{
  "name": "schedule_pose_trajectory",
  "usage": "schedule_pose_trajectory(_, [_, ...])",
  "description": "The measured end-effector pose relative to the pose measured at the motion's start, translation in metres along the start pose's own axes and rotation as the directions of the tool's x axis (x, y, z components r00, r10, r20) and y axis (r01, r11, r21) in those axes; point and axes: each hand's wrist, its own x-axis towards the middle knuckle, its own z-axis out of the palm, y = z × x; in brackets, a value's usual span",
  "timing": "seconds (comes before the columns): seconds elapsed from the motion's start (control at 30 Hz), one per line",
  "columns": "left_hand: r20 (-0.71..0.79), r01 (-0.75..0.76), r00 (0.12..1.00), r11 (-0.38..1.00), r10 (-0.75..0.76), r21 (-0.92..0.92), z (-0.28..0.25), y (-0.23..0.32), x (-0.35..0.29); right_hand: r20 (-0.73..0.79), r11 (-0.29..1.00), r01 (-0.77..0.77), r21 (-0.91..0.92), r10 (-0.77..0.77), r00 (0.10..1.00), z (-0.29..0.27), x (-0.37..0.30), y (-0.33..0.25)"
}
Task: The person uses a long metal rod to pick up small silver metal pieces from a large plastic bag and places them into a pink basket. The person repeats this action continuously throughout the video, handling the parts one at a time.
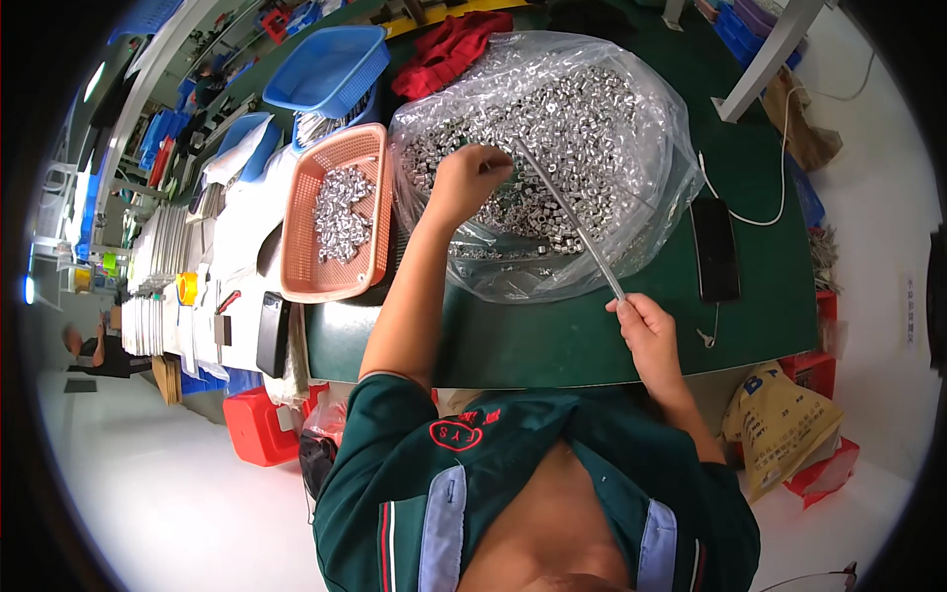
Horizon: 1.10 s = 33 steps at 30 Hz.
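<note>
My right hand [646,335] grips the near end of a long, thin metal rod [570,215]. The rod slants up and to the left over a large clear plastic bag [656,237], spread open and full of small shiny metal parts [592,123]. Over the left side of the bag is my left hand [472,180], fingers curled and closed near the rod's far end. What those fingers hold, if anything, is too small to make out. Left of my forearm stands a salmon-coloured plastic basket [294,237] with a smaller heap of similar metal parts [343,212].
Blue baskets [330,69] stand behind the salmon one, beside a red cloth [449,54]. A black phone [715,249], a white cable [784,187] and a small key [707,339] lie at the right of the green table [513,355]. Another dark phone [273,333] is at the left.
</note>
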Motion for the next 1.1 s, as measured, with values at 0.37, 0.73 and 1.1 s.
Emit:
schedule_pose_trajectory(0.37, [0.11, -0.197, 0.98, 0.916, 0.169, 0.35, 0.04, -0.036, 0.037, -0.019, 1.0, 0.011, 0.011, -0.011, 1.0, -0.01, -0.006, 0.007])
schedule_pose_trajectory(0.73, [0.296, 0.235, 0.927, -0.258, -0.232, -0.937, -0.001, -0.032, -0.014, 0.056, 0.997, 0.022, -0.078, -0.018, 0.998, -0.002, -0.001, 0.016])
schedule_pose_trajectory(1.1, [0.237, 0.205, 0.969, -0.311, -0.068, -0.928, 0.006, -0.019, -0.036, 0.091, 0.992, 0.045, -0.116, -0.034, 0.995, 0.006, -0.007, 0.014])
